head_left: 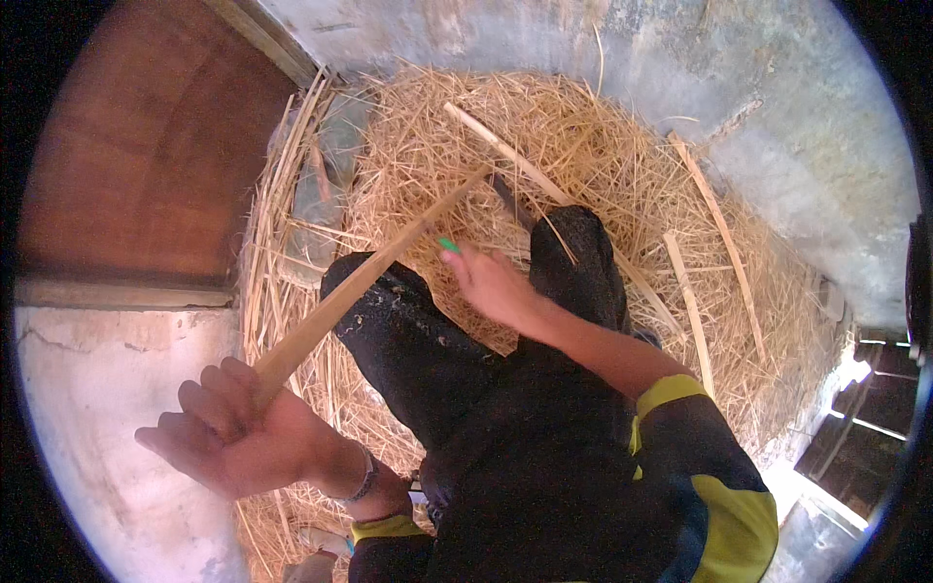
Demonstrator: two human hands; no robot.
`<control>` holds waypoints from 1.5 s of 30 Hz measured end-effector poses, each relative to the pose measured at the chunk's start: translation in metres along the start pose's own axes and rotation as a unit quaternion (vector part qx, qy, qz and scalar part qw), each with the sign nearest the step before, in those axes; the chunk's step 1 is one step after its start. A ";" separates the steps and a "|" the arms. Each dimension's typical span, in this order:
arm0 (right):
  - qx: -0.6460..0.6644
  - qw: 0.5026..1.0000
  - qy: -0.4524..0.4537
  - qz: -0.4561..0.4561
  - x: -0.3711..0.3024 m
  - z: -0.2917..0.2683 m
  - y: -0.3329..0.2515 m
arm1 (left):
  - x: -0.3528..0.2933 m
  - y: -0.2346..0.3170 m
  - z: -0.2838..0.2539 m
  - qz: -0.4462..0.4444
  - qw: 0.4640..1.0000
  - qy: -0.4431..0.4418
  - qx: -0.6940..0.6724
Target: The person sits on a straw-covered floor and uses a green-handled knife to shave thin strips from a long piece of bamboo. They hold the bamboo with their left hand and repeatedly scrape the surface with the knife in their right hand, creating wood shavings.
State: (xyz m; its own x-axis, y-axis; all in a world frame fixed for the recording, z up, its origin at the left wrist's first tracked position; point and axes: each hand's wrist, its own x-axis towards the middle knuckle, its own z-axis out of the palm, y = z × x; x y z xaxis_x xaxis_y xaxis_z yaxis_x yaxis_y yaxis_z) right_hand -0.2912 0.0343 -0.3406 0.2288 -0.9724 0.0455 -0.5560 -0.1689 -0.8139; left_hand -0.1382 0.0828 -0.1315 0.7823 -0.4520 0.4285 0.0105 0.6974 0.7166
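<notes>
My left hand [238, 432], at the lower left, grips the near end of a long pale bamboo strip [335, 306] between thumb and palm, its other fingers loosely curled. The strip slants up and away over my left knee, its far end above the straw [428, 126]. My right hand [491, 284] is closed between my knees around something whose green end [448, 244] shows past the thumb; the rest is hidden. Just beyond my right knee lies a dark, narrow piece [507, 199]; whether it belongs to the green-ended thing, I cannot tell.
Another pale strip [505, 148] lies beyond my right knee. Two more strips, one long [719, 228] and one shorter [688, 306], rest on the straw at right. Stained walls [777, 126] enclose the corner, with a brown wooden panel [146, 155] at left.
</notes>
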 end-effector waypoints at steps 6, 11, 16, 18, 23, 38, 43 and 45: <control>-0.022 1.000 0.009 0.007 -0.005 0.006 0.006 | -0.006 0.003 -0.002 -0.002 1.000 -0.011 0.011; -0.030 0.997 0.001 0.071 0.012 0.013 0.046 | 0.004 -0.004 0.000 -0.002 1.000 -0.015 0.007; 0.012 0.999 0.014 0.034 0.015 0.014 0.021 | 0.004 -0.005 0.003 0.013 1.000 0.009 0.012; -0.026 0.999 0.004 0.044 0.021 0.017 0.043 | 0.000 -0.004 0.006 0.009 1.000 0.012 0.015; -0.043 0.999 0.019 0.016 0.025 0.002 0.031 | 0.002 -0.002 -0.003 0.021 1.000 -0.016 0.015; -0.162 0.987 -0.009 0.009 0.029 0.020 0.068 | 0.031 -0.005 -0.030 -0.036 0.993 -0.073 -0.082; -0.149 0.989 -0.015 0.016 0.040 0.028 0.082 | 0.020 -0.008 -0.001 -0.025 0.999 -0.012 -0.033; -0.161 0.987 0.015 0.003 0.039 0.035 0.089 | 0.025 -0.011 -0.004 -0.027 0.999 -0.006 -0.043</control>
State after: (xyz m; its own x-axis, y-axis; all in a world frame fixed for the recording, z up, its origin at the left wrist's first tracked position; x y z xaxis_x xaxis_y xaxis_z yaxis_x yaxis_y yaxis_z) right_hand -0.3039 -0.0129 -0.4317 0.2045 -0.9769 0.0622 -0.7832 -0.2014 -0.5883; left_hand -0.1165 0.0656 -0.1310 0.7714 -0.4962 0.3983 0.1061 0.7175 0.6885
